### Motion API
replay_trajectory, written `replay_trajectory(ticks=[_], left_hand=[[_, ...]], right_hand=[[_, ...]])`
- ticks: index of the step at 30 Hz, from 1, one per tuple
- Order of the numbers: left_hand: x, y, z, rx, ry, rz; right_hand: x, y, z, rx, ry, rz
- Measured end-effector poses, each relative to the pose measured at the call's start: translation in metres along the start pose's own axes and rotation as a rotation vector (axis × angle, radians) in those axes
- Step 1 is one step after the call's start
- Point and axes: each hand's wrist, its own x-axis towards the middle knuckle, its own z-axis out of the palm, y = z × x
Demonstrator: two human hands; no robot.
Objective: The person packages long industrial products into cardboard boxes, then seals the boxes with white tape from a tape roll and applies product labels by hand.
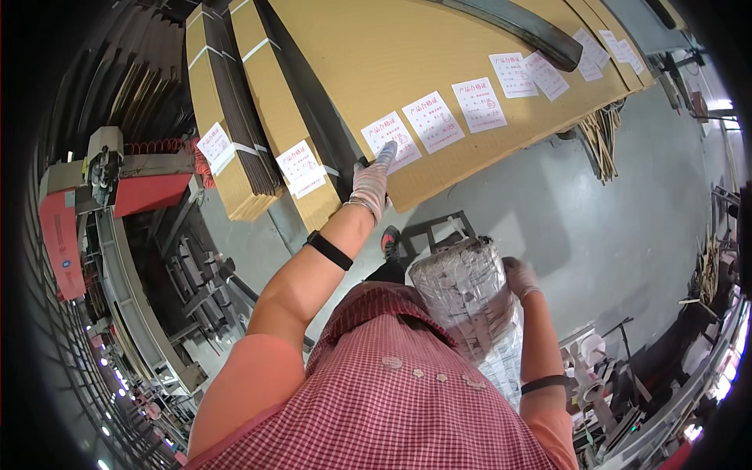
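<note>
My left hand [370,186], in a thin pale glove with dark fingertips, reaches forward to the near edge of a large brown cardboard sheet [345,47]. One finger stretches onto the lower part of a white paper label [389,135] with red print, and nothing shows held in that hand. My right hand [520,277], also gloved and slightly blurred, is beside a bulky bundle [462,283] wrapped in silvery tape. Its fingers are partly hidden and smeared, so their grip is unclear. More labels [433,121] lie in a row along the cardboard's near edge.
Narrow strapped cardboard packs [227,110] lie left of the large sheet. A dark curved bar [540,35] rests on the sheet at the far right. Thin wooden sticks [601,145] hang below its right edge. Red and grey machinery [153,196] stands at left.
</note>
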Motion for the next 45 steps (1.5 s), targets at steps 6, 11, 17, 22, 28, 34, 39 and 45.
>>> replay_trajectory(ticks=[6,11,17,22,28,34,39,45], left_hand=[[0.021,0.003,0.002,0.178,-0.070,-0.001],[0.071,-0.010,-0.006,0.502,0.031,0.130],[0.016,-0.030,0.003,0.239,0.057,0.273],[-0.042,-0.067,0.002,0.169,-0.044,0.172],[-0.054,-0.056,0.001,0.021,-0.222,-0.068],[-0.059,-0.083,0.003,-0.395,-0.455,-0.044],[-0.094,-0.124,0.008,-0.257,-0.375,-0.058],[-0.131,-0.081,-0.067,0.054,-0.434,0.411]], right_hand=[[-0.011,-0.163,-0.005,1.214,0.263,-0.349],[0.003,-0.246,0.027,1.732,-0.053,-0.357],[-0.004,-0.221,0.034,1.618,0.049,-0.299],[-0.036,-0.172,0.030,1.531,0.022,-0.155],[-0.017,-0.153,-0.042,0.882,0.139,-0.467],[-0.052,-0.193,-0.068,0.208,-0.310,-0.292],[-0.071,-0.155,-0.085,-0.156,-0.240,-0.367],[-0.126,-0.256,-0.121,-0.512,-0.351,-0.680]])
